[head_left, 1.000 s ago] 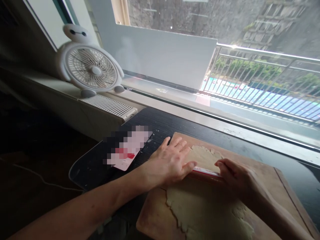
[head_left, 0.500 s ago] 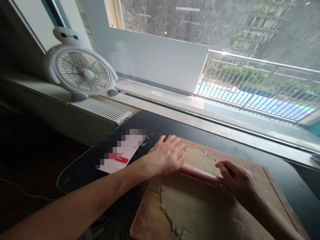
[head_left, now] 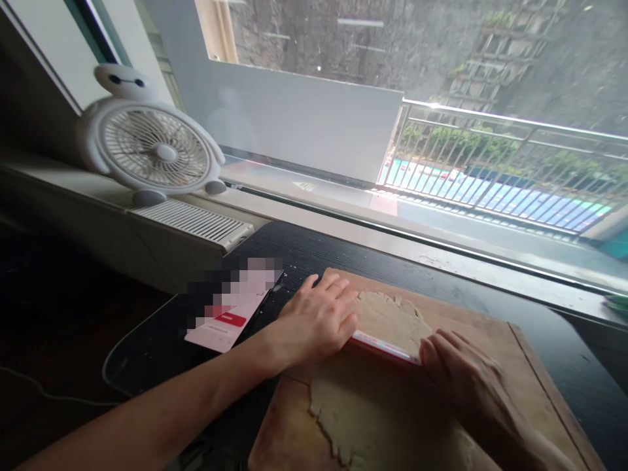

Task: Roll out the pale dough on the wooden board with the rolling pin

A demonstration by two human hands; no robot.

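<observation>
A pale, ragged-edged sheet of dough (head_left: pixel 387 405) spreads over a wooden board (head_left: pixel 495 366). Across it lies a thin red rolling pin (head_left: pixel 387 347) with a bright strip along its length. My left hand (head_left: pixel 321 317) is over the pin's left end, palm down, fingers stretched forward and thumb along the near side; that end is hidden beneath it. Around the right end, my right hand (head_left: pixel 458 366) is closed, fingers curled and covering the tip. Beyond the pin, a cracked dough edge (head_left: pixel 392 314) shows between the hands.
The board rests on a black table (head_left: pixel 161 340). Left of it lies a pink and red flat item (head_left: pixel 226 320), partly blurred out. A white fan (head_left: pixel 164 154) stands on a ledge by the window, and a pale cable (head_left: pixel 53 396) runs at lower left.
The view has shifted slightly. My right hand's raised fingers have lowered and curled around the pin's end. The pin's visible face has turned from dull red to a bright strip.
</observation>
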